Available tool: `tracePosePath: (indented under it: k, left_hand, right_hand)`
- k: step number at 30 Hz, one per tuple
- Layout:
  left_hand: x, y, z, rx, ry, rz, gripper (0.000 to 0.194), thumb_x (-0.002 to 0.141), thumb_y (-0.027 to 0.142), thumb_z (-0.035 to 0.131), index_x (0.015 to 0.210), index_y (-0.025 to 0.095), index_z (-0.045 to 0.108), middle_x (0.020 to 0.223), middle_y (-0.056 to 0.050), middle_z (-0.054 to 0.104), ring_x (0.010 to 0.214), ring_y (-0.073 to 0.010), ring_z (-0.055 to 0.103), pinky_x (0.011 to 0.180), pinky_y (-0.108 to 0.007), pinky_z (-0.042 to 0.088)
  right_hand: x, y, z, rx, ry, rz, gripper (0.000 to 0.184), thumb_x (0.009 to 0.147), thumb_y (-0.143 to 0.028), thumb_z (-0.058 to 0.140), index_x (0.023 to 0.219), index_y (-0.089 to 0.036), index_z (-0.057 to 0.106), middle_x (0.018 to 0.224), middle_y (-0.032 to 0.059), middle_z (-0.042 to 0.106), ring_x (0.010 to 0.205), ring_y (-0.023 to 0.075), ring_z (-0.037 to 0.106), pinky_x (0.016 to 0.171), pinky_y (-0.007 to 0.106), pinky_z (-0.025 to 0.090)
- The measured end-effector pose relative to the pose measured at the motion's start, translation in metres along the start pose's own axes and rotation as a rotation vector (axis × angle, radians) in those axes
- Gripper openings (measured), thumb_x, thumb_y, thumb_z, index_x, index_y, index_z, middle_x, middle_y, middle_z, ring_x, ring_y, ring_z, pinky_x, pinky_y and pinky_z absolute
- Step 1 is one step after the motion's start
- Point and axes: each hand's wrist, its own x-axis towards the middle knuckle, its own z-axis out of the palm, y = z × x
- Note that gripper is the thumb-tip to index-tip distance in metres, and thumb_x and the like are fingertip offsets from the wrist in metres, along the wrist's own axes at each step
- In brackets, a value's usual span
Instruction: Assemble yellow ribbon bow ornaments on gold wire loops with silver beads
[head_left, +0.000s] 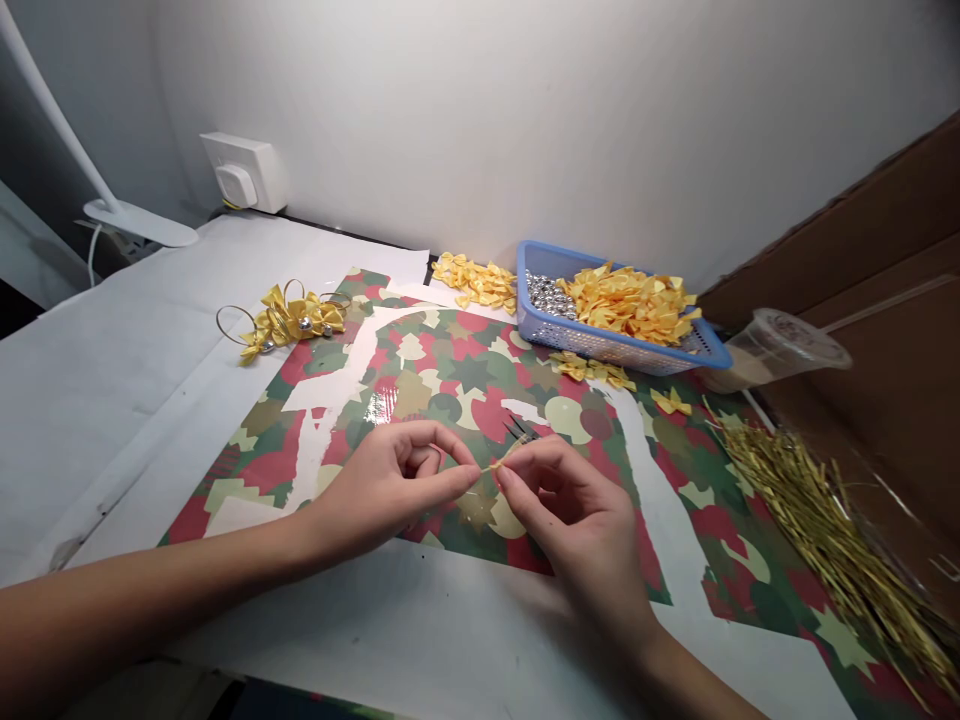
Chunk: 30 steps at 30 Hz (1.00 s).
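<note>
My left hand (pixel 394 480) and my right hand (pixel 574 510) meet over the red, green and cream patterned paper (pixel 420 385). Together they pinch a thin gold wire tie (pixel 501 461) between thumb and forefinger tips, one hand at each end. The other fingers of both hands are curled in. A small dark object (pixel 519 430) lies on the paper just behind my right hand.
A blue basket (pixel 622 345) at the back holds yellow ribbon bows (pixel 630 300) and silver beads (pixel 547 295). Loose bows (pixel 476 280) lie beside it. Finished bows on gold loops (pixel 289 320) sit left. A bundle of gold ties (pixel 825 520) lies right, near a plastic cup (pixel 772 350).
</note>
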Motion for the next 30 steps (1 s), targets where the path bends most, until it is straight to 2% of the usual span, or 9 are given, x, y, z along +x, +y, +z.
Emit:
tracePosePath:
  k: [7,16,20,24,30]
  left_hand:
    - [0.001,0.001,-0.001,0.014,0.019,0.004,0.016,0.078,0.031,0.063,0.072,0.016,0.062,0.041,0.013,0.026,0.04,-0.0048,0.024,0.04,-0.016,0.028]
    - [0.001,0.003,-0.002,0.02,0.024,-0.026,0.019,0.078,0.034,0.064,0.073,0.016,0.062,0.041,0.012,0.026,0.041,-0.0049,0.022,0.039,-0.017,0.024]
    - [0.001,0.006,-0.003,0.044,0.04,-0.033,0.02,0.077,0.036,0.064,0.072,0.016,0.062,0.042,0.012,0.024,0.041,-0.0049,0.021,0.039,-0.017,0.023]
    - [0.003,0.005,-0.005,0.07,0.064,-0.01,0.021,0.076,0.036,0.064,0.072,0.016,0.063,0.043,0.012,0.025,0.042,-0.0049,0.022,0.041,-0.017,0.025]
    - [0.005,0.002,-0.007,0.086,0.065,0.014,0.019,0.077,0.035,0.064,0.073,0.016,0.063,0.044,0.011,0.025,0.042,-0.0048,0.021,0.042,-0.017,0.022]
  right_hand:
    - [-0.001,-0.005,0.0,0.018,0.035,0.023,0.012,0.081,-0.029,0.061,0.071,-0.021,0.059,0.066,-0.0024,0.052,0.053,0.0099,0.044,0.046,0.023,0.038]
    - [0.0,-0.005,-0.003,-0.043,0.039,-0.051,0.01,0.079,-0.027,0.061,0.071,-0.022,0.059,0.063,-0.0029,0.049,0.051,0.0099,0.043,0.043,0.023,0.037]
    - [0.004,-0.006,-0.008,0.031,-0.062,0.093,0.014,0.078,-0.032,0.063,0.07,-0.021,0.059,0.065,-0.0014,0.052,0.054,0.0105,0.045,0.047,0.023,0.04]
    - [0.01,-0.003,-0.012,0.17,-0.213,0.306,0.023,0.074,-0.042,0.068,0.071,-0.02,0.06,0.052,-0.006,0.041,0.044,0.0072,0.033,0.04,0.021,0.029]
    - [0.015,-0.001,-0.013,0.325,-0.308,0.435,0.027,0.067,-0.041,0.074,0.068,-0.018,0.06,0.047,-0.0089,0.035,0.043,0.0048,0.027,0.041,0.02,0.019]
